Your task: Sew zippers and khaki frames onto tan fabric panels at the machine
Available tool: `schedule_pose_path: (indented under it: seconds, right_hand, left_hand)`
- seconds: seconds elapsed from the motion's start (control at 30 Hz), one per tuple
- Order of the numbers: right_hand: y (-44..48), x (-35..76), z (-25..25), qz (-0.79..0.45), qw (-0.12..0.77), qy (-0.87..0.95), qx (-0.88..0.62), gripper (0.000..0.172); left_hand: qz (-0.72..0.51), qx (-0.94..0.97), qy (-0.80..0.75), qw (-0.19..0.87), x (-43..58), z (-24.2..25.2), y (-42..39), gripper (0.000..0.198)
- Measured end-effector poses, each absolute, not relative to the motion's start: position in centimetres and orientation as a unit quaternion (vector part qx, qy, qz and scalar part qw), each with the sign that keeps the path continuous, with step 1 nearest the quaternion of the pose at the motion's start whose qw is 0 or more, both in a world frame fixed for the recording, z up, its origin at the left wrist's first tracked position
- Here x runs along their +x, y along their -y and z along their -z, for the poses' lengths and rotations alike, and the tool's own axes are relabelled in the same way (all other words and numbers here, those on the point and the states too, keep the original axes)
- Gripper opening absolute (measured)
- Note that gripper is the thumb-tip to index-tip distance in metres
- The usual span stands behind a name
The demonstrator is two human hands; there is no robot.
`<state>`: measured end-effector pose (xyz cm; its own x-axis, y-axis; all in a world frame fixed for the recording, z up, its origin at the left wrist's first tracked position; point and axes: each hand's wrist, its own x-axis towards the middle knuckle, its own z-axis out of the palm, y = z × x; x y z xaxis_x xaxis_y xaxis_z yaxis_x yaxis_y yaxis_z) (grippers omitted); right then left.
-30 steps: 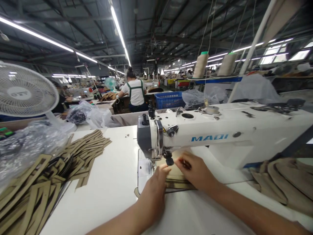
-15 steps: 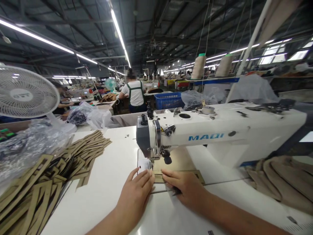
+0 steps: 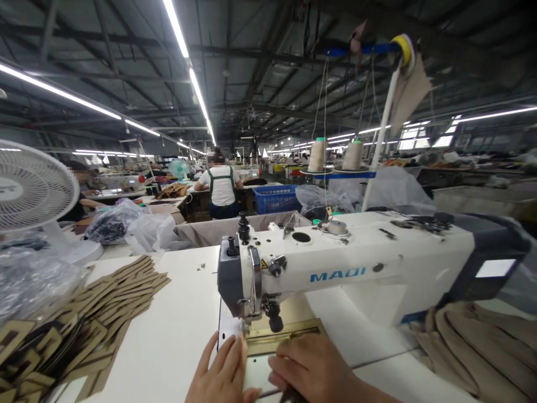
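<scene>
A khaki fabric piece (image 3: 301,310) lies flat under the presser foot of a white sewing machine (image 3: 344,268). Along its near edge runs a framed slot with a zipper-like strip (image 3: 268,340). My left hand (image 3: 222,369) rests palm down left of the needle area, fingers extended, fingertips by the piece's left end. My right hand (image 3: 312,364) is curled at the near edge of the piece, partly over it. A dark object (image 3: 291,394) shows beneath the right palm; its kind is hidden.
Khaki strips and frames (image 3: 113,302) are heaped on the left of the white table (image 3: 168,330). Brown fabric panels (image 3: 461,347) lie at the right. A fan (image 3: 33,190), plastic bags (image 3: 151,229), thread cones (image 3: 316,155), a blue basket (image 3: 274,198) and a seated person (image 3: 222,184) are beyond.
The head view has tilted up and turned right. My right hand has curled and drawn back toward me from the fabric, exposing more of the slot. My left hand remains beside the needle.
</scene>
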<state>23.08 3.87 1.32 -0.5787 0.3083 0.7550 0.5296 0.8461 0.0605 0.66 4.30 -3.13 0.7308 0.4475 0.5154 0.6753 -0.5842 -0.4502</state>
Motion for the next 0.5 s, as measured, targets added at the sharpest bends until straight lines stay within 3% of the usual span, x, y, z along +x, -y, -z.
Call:
schedule_pose_path:
  seconds: [0.07, 0.13, 0.2, 0.3, 0.37, 0.5]
  right_hand:
    - [-3.4, 24.6, -6.5, 0.218, 0.412, 0.853, -0.235, 0.014]
    - [-4.5, 26.3, -12.1, 0.264, 0.400, 0.817, -0.321, 0.018]
    - [-7.0, 27.7, -16.7, 0.271, 0.310, 0.791, -0.453, 0.022]
    - [-11.0, 28.9, -20.1, 0.072, 0.146, 0.852, -0.498, 0.016]
    - [-12.3, 29.1, -20.9, 0.022, 0.160, 0.854, -0.494, 0.027]
    - [-12.0, 29.1, -22.0, 0.111, 0.294, 0.775, -0.548, 0.058]
  left_hand:
    - [0.169, -0.874, 0.342, 0.300, 0.7, 3.0, -4.0, 0.042]
    - [0.166, -0.874, 0.379, 0.256, 1.2, 2.9, -3.4, 0.045]
    - [0.166, -0.869, 0.420, 0.204, 1.8, 2.6, -2.8, 0.043]
    - [0.145, -0.872, 0.453, 0.120, 2.5, 1.7, -2.0, 0.041]
    - [0.128, -0.872, 0.466, 0.077, 2.8, 1.1, -1.7, 0.042]
    - [0.123, -0.868, 0.479, 0.050, 3.0, 0.6, -1.3, 0.044]
